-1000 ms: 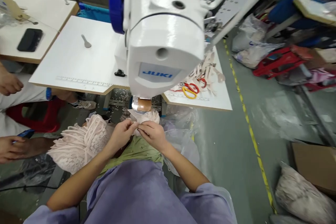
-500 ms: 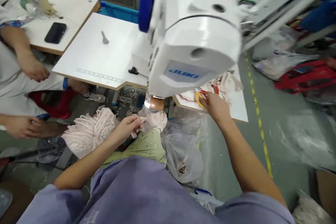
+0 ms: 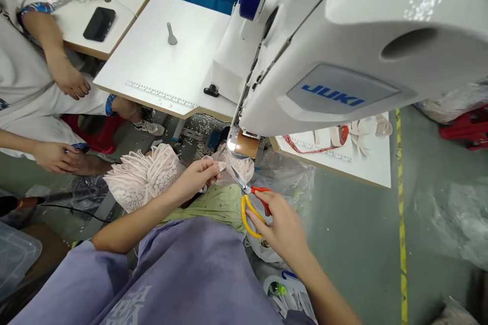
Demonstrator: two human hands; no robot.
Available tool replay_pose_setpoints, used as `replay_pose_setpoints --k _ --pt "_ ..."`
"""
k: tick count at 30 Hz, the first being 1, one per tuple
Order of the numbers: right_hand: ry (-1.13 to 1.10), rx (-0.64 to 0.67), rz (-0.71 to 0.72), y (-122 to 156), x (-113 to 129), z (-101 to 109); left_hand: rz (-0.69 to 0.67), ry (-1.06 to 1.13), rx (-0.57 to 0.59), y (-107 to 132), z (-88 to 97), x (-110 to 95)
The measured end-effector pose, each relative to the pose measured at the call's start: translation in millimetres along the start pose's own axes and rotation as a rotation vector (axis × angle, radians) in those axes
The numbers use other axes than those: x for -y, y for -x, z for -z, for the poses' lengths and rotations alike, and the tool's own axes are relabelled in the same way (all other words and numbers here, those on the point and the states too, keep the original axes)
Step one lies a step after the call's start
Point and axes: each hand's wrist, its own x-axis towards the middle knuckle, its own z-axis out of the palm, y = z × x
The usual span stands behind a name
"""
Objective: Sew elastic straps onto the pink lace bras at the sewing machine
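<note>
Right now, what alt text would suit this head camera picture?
Under a white sewing machine, a person's left hand pinches pale fabric while the right hand brings scissors to it. Another person sits at left.

Scissors (image 3: 249, 198) tips behind fabric (image 3: 236, 162)
</note>
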Motion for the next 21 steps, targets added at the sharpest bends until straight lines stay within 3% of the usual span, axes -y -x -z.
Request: replay_pose_setpoints --k 4,9,15,21 --pt "-0.013 0.056 0.033 -18.9 0.4 -6.9 -0.026 -0.037 0.012 3.9 -0.1 -0.2" --pt "-0.076 0.118 0.035 -18.1 -2.6 -9.9 -0.018 -0.07 -0.01 6.0 5.9 2.0" --pt "-0.266 0.035 -0.105 -3.2 -3.8 -8.6 -0.004 0.098 -0.025 2.8 12.7 5.0" --pt "-0.368 0.04 -0.085 -8.8 9.1 -17.2 -0.068 0.18 -0.024 2.8 14.1 6.8"
